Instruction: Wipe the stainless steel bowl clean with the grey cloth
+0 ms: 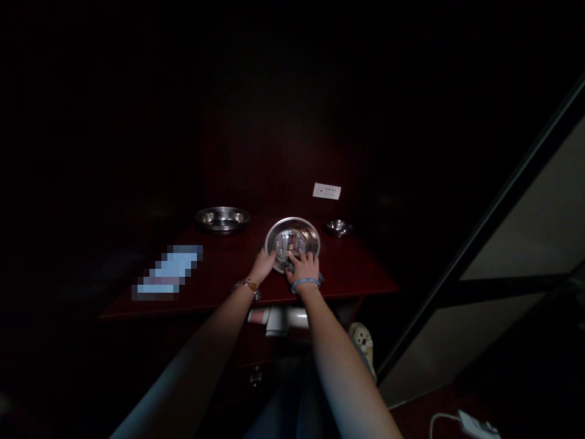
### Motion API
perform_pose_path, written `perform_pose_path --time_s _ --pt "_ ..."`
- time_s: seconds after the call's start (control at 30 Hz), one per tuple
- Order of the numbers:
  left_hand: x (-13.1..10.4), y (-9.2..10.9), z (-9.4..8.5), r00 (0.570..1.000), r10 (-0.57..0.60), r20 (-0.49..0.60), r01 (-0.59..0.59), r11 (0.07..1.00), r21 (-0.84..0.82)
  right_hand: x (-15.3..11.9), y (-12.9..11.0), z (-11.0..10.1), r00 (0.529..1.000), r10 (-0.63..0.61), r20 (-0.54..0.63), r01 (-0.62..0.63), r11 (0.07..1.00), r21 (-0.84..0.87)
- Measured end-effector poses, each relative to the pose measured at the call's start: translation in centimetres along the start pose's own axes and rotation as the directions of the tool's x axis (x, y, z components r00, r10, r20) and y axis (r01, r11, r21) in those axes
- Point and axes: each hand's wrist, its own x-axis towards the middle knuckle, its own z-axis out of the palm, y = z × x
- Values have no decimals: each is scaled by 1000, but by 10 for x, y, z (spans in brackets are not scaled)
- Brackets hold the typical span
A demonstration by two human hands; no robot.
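A shiny steel bowl is tilted toward me at the middle of the dark red desk, with a small coloured patch, perhaps a label, on its inner bottom. My left hand grips the bowl's left rim, thumb on the inside and fingers behind it. Inside the lower right part of the bowl rests my right hand, its fingers spread over the metal. A small greyish patch beside its thumb is too dim to make out.
On the desk stand a wide steel dish at back left and a small steel bowl at right. A blurred pale rectangle lies left. Below are a paper cup and a shelf; a wall socket sits behind.
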Motion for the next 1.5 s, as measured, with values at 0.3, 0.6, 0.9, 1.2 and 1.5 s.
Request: perform_pose_path --time_s 0.3,0.6,0.9,1.2,1.5 --pt "1 -4 1 1000 0 0 0 1000 22 1 -1 0 1000 15 7 -15 1000 -22" --pt "2 -1 0 999 -9 -36 11 997 80 1 -2 -1 1000 11 19 -10 999 -52" --pt "2 0 0 1000 7 -16 -5 996 93 2 -2 1 1000 1 3 -1 999 -40" --pt "1 -1 0 999 50 7 -50 995 91 1 -2 -2 1000 6 -8 -7 1000 -23" --pt "5 -5 1 1000 11 -12 -10 995 100 1 -3 -4 1000 17 -6 -17 999 -35"
